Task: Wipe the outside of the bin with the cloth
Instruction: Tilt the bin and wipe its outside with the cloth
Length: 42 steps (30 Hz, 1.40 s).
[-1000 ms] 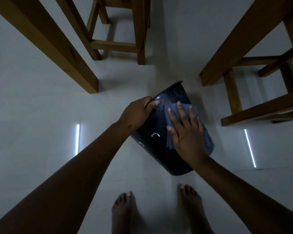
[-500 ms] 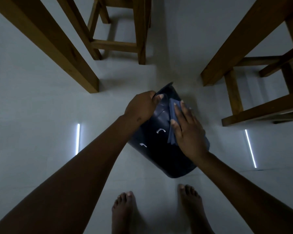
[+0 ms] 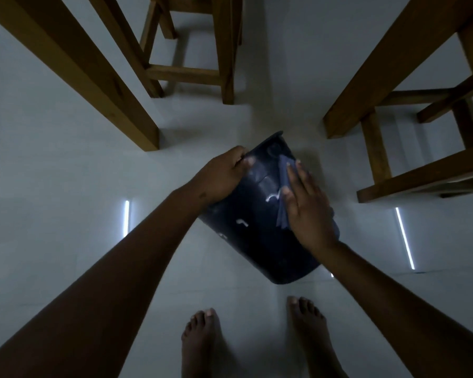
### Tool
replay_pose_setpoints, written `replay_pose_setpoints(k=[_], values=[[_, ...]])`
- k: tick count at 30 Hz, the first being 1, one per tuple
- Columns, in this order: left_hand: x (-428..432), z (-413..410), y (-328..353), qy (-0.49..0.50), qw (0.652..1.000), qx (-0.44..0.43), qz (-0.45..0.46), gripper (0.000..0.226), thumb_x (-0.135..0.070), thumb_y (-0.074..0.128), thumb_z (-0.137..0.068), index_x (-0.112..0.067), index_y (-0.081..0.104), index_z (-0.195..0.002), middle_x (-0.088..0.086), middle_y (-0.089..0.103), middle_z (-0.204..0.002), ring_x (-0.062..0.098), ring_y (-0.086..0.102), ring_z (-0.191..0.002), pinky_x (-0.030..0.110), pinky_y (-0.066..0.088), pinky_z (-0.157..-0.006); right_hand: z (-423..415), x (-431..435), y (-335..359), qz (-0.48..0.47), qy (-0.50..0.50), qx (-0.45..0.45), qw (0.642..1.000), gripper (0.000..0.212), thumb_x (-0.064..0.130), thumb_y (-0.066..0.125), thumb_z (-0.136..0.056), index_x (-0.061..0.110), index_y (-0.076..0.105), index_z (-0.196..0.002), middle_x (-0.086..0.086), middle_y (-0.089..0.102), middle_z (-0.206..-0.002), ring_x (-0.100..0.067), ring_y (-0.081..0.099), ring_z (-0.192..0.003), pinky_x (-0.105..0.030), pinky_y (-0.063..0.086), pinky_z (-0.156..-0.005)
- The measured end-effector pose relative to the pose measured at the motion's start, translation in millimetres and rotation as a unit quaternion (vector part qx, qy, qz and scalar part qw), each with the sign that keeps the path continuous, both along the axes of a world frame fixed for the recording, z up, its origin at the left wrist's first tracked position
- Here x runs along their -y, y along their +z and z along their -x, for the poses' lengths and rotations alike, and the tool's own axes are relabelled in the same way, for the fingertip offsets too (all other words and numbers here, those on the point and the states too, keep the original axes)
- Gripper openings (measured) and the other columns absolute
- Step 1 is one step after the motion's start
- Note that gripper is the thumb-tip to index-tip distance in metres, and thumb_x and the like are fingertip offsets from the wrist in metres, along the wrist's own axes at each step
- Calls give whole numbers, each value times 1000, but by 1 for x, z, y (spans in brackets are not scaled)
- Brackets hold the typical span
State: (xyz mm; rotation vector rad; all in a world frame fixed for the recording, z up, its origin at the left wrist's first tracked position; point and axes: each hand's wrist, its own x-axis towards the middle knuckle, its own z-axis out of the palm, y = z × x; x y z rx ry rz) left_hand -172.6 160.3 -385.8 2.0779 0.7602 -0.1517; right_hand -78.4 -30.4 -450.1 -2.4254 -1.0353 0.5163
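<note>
A dark blue plastic bin (image 3: 257, 230) lies tilted on the pale tiled floor, its far end pointing away from me. My left hand (image 3: 221, 175) grips that far upper-left edge with its fingers curled over it. My right hand (image 3: 306, 211) lies flat on the bin's right side and presses a blue cloth (image 3: 283, 195) against the wall. Only a strip of the cloth shows beside and beyond my fingers. The rest of it is under my palm.
Wooden table legs stand at the left (image 3: 93, 77) and right (image 3: 380, 72). Wooden stool frames are at the top (image 3: 191, 69) and right (image 3: 426, 170). My bare feet (image 3: 202, 347) are on the floor just below the bin. Light strips reflect on the tiles (image 3: 126, 218).
The bin has turned under my hands, its white marks shifting. My right hand with the cloth has slid toward the bin's right side and less cloth shows. My left hand keeps its grip.
</note>
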Motion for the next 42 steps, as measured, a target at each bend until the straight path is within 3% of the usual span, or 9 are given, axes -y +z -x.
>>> replay_pose_setpoints(k=[2,5,8,15,21,27,33,39,42], values=[[-1,13,-9,-15,1000,-16,-21,34,-47,36,-98,-19,55,-103,3,64,-97,23,60,-90,36,47,-77,-8,7,-1,-8,-35,-38,999,66,59,8,-95,29,14,-154,2,15,-164,-27,21,-148,-54,33,-112],[0,11,-17,-1,999,-6,-36,33,-45,37,-98,-18,56,-101,7,66,-96,26,61,-89,37,48,-78,29,20,4,34,10,64,997,59,52,8,-99,31,6,-154,-1,10,-164,-30,12,-150,-57,27,-115],[0,-2,-12,-11,999,4,-47,30,-42,36,-100,-19,55,-99,6,66,-97,27,62,-91,35,47,-77,44,17,7,47,61,110,991,56,49,12,-101,33,7,-154,-1,8,-164,-32,7,-150,-58,20,-116],[6,-13,-10,-14,998,2,-63,40,-43,32,-101,-11,55,-108,15,67,-106,33,61,-96,37,46,-80,14,10,7,41,-27,51,997,65,57,1,-98,27,13,-154,-3,14,-164,-32,15,-149,-58,30,-112],[7,-19,-8,-7,998,-3,-69,39,-41,31,-102,-10,55,-106,17,66,-107,33,60,-96,35,43,-77,43,10,9,66,67,154,984,58,47,23,-100,31,13,-155,-3,11,-164,-35,10,-149,-59,21,-114],[11,-28,-3,-6,997,-18,-69,39,-40,31,-102,-9,54,-107,18,65,-107,34,60,-97,38,45,-80,11,9,10,54,-38,70,995,61,51,10,-100,24,15,-154,-4,15,-163,-31,16,-149,-58,29,-113],[9,-17,-11,7,997,-6,-70,39,-43,30,-101,-12,53,-101,16,66,-102,32,61,-92,32,40,-71,40,11,10,70,57,135,987,57,49,20,-100,32,13,-155,-2,11,-164,-34,10,-149,-59,22,-114],[14,-27,-4,8,997,-19,-74,37,-41,30,-101,-13,54,-103,15,66,-107,32,60,-96,34,42,-76,19,0,12,51,-34,74,995,60,51,13,-100,27,12,-154,-3,12,-164,-30,13,-149,-59,24,-115],[13,-27,-5,11,996,-36,-84,37,-42,30,-101,-14,53,-105,17,65,-110,35,60,-99,33,40,-75,37,15,11,71,15,111,991,60,52,18,-99,30,14,-155,-1,10,-164,-33,10,-150,-60,22,-115]])
